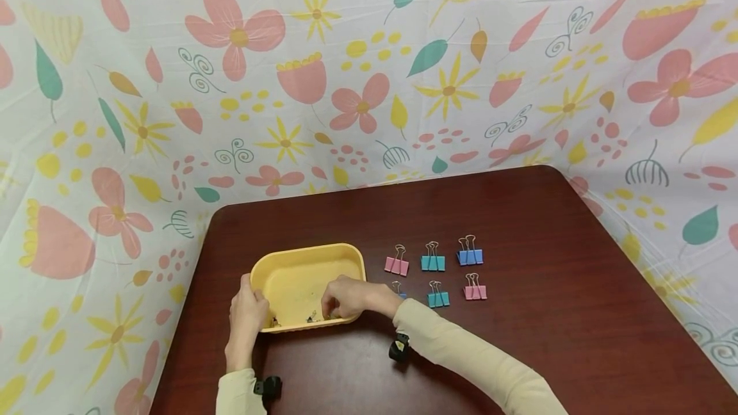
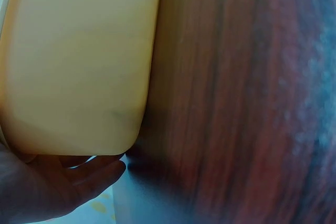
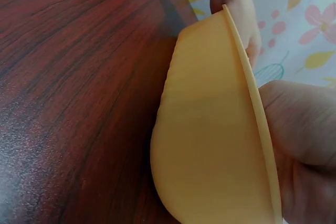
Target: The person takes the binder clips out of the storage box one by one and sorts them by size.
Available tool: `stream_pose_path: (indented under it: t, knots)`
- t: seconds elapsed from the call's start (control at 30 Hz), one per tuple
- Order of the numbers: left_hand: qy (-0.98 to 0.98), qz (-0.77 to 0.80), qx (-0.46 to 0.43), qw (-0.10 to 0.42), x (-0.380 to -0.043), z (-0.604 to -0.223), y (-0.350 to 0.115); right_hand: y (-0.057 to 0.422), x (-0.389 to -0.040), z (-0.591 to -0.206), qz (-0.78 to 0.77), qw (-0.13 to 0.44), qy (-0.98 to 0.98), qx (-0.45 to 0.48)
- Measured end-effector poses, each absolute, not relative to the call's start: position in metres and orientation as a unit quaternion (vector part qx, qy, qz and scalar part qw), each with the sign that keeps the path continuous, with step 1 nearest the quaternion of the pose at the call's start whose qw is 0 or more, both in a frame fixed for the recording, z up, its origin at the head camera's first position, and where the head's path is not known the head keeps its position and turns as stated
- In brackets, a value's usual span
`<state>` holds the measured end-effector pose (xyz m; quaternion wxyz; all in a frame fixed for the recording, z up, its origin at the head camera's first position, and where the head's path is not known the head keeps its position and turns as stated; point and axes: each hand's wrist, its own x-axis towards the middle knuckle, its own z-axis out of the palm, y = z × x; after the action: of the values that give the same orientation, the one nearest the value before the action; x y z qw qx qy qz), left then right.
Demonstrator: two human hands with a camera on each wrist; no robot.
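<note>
A yellow plastic tray (image 1: 305, 250) stands on the dark table. My left hand (image 1: 248, 308) grips its left end, and in the left wrist view the fingers (image 2: 100, 177) lie against the outside of the wall. My right hand (image 1: 346, 298) reaches over the near wall into the tray, fingers bent down toward the bottom; whether they pinch anything is hidden. Beside them lies a small dark and silvery piece (image 1: 312, 317), with another small piece (image 1: 275, 322) in the near left corner. Both are too small to identify. The right wrist view shows mainly the tray's outer wall (image 3: 210, 114).
Right of the tray, binder clips stand in two rows. At the back are a pink clip (image 1: 396, 264), a teal clip (image 1: 433, 261) and a blue clip (image 1: 470, 255); in front, a blue clip (image 1: 402, 296) partly behind my right forearm, a teal clip (image 1: 438, 298) and a pink clip (image 1: 475, 291).
</note>
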<state>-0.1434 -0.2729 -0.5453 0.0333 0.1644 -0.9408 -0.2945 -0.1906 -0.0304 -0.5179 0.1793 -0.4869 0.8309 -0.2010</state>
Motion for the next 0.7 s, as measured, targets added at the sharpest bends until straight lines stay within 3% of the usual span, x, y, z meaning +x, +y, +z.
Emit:
stream_pose_path:
  t: [0.23, 0.7]
  knots:
    - [-0.94, -0.295, 0.169, 0.026, -0.143, -0.546, -0.274, -0.027, -0.193, -0.52, -0.249, 0.121, 0.819, -0.503]
    - [-0.94, -0.293, 0.172, 0.015, -0.143, -0.547, -0.274, 0.001, -0.201, -0.515, -0.427, 0.088, 0.785, -0.44]
